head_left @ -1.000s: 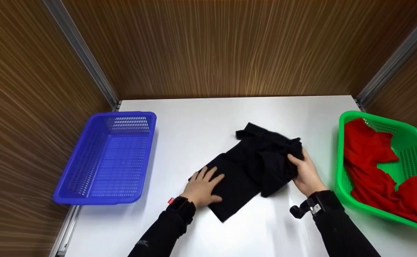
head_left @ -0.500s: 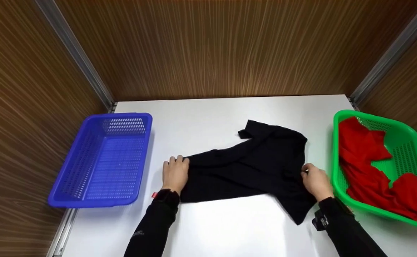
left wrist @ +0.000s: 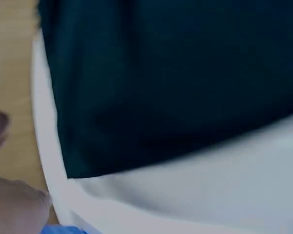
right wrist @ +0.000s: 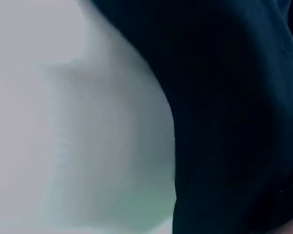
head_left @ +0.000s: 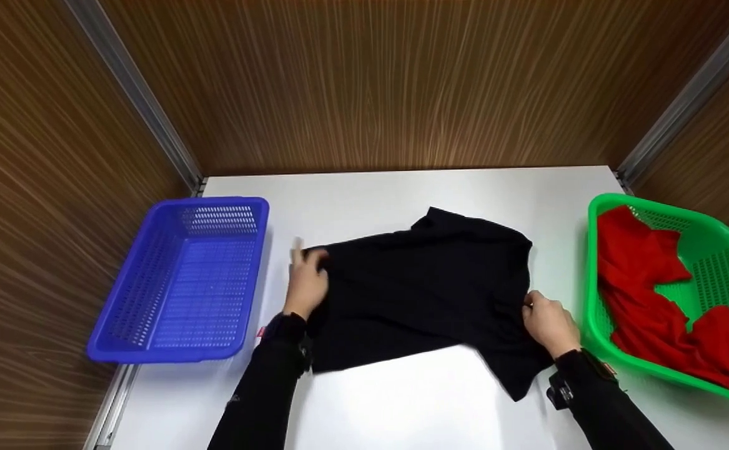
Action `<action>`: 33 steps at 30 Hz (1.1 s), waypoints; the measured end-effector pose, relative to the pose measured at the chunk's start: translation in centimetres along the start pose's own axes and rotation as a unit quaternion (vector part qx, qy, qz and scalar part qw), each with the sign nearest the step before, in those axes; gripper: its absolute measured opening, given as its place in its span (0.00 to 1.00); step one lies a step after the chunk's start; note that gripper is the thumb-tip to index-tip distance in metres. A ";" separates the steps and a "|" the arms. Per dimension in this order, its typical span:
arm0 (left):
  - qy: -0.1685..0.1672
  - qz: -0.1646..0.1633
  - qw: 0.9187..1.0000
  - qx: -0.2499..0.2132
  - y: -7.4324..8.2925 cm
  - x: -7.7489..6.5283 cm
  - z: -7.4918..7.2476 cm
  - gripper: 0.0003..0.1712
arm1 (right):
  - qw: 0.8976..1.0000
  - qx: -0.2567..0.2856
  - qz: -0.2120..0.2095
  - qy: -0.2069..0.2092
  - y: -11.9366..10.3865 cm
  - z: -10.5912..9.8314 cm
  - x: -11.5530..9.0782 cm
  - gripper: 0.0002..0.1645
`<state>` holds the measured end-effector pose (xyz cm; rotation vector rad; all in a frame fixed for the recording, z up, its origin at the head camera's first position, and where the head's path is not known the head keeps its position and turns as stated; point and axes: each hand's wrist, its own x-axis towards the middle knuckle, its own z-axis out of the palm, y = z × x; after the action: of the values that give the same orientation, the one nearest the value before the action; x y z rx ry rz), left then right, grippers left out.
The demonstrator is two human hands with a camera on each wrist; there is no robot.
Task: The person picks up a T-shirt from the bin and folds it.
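Note:
A black T-shirt (head_left: 414, 287) lies spread across the white table, its hem end to the left and its collar end to the right. Over the upper hem corner is my left hand (head_left: 308, 284), blurred, with its fingers apart. In the left wrist view the thumb (left wrist: 14, 207) stays clear of the shirt's hem (left wrist: 176, 97), and no cloth shows between thumb and finger. My right hand (head_left: 550, 322) pinches the shirt at the collar edge; its fingertips are partly hidden. The right wrist view shows mostly the shirt's dark sleeve (right wrist: 224, 117).
A blue plastic basket (head_left: 255, 275) stands at the left with nothing in it. To the right, a green basket (head_left: 592, 281) holds red cloth (head_left: 642, 281). Wood-grain panels (head_left: 364, 87) wall in the back and sides of the white table (head_left: 401, 406).
The bunched shirt has been spread out flat. My left hand moved left to the hem, then up along it, widening that end. My right hand shifted down to the collar edge and stayed there.

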<state>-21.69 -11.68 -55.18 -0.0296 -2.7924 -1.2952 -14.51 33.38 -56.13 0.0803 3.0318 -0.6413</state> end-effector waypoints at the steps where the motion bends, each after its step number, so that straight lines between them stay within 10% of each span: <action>1: -0.029 0.031 0.998 0.055 -0.2 -0.6 0.4 0.22 | 1.000 -0.008 0.000 -0.003 0.0 0.0 0.0 0.08; 6: -0.203 0.096 0.950 0.215 -0.6 -3.1 1.9 0.33 | 0.998 -0.047 -0.011 0.025 -0.4 0.1 -0.3 0.10; 9: -0.236 0.092 0.934 0.252 -0.8 -3.6 2.2 0.41 | 0.991 -0.062 -0.068 0.099 -0.6 0.7 -0.3 0.16; 13: -0.189 0.077 0.929 0.309 -1.3 -3.3 2.2 0.34 | 0.959 -0.056 -0.224 0.167 -1.0 1.9 -0.1 0.24; 18: -0.061 0.046 0.917 0.393 -2.6 -2.6 2.1 0.25 | 0.932 -0.022 -0.359 0.033 -2.6 3.2 -1.2 0.25; 22: 0.033 0.074 0.898 0.433 -3.5 -2.5 1.3 0.15 | 0.940 -0.059 -0.325 -0.084 -4.0 4.0 -2.3 0.38; 26: 0.075 0.133 0.885 0.440 -3.6 -2.6 0.6 0.13 | 0.956 -0.120 -0.256 -0.076 -5.0 4.6 -2.3 0.41; 30: 0.035 0.195 0.883 0.426 -2.5 -3.2 0.7 0.21 | 0.970 -0.159 -0.185 -0.021 -5.3 5.0 -1.6 0.41; 33: -0.043 0.210 0.896 0.389 -1.2 -4.6 1.6 0.28 | 0.972 -0.194 -0.128 0.026 -5.3 5.2 -1.1 0.42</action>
<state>-17.19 -11.20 -57.48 -0.6114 -2.9140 -0.0502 -13.54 26.42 -58.66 -0.3146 3.1794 -0.0416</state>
